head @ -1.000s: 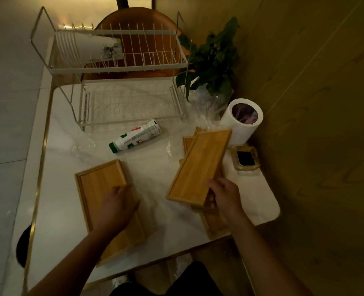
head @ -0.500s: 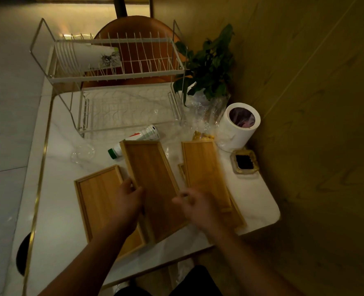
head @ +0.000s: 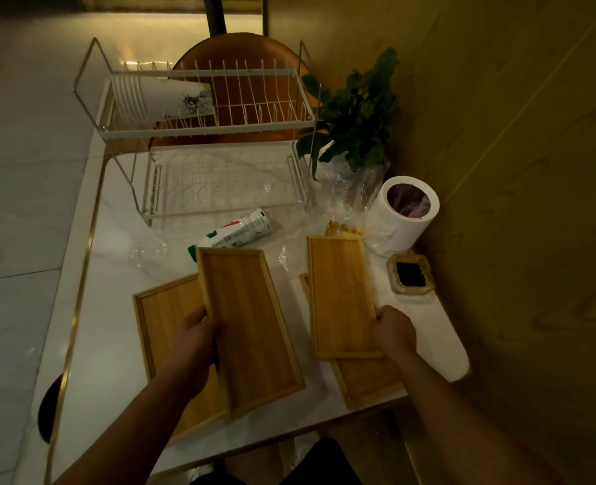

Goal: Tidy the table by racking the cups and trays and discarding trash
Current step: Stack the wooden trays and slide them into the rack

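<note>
**Head view. Landmark: dish rack (head: 205, 128), two wire tiers.**

- Paper cups (head: 156, 99): nested stack lying on its side in the rack's upper tier, at the left end.
- Left hand (head: 193, 339): in front of the rack, with the fingers wrapped round the left long edge of the lifted tray (head: 251, 327). This tray is tilted and overlaps the flat tray (head: 163, 316) lying below the rack's left half.
- Right hand (head: 392, 330): in front of the rack's right end, clasping the right long edge of the right tray (head: 342, 295). This tray sits on top of the bottom tray (head: 370, 383).
- Bottle (head: 237, 231): on its side, just in front of the rack's lower tier.
- Bin (head: 399, 229): beyond the rack's right front corner.

**Step in hand, as judged:** taking two trays to the rack.

**Handling advice:**

- Each tray is held by one edge only, so it will probably want to pivot. Keep your thumbs firmly on top.
- Carry the lifted tray over the bottle, not through it.
- Slot in one tray at a time, standing it on its long edge between the upper tines to the right of the cups.
- Steady the rack if it shifts.
</note>
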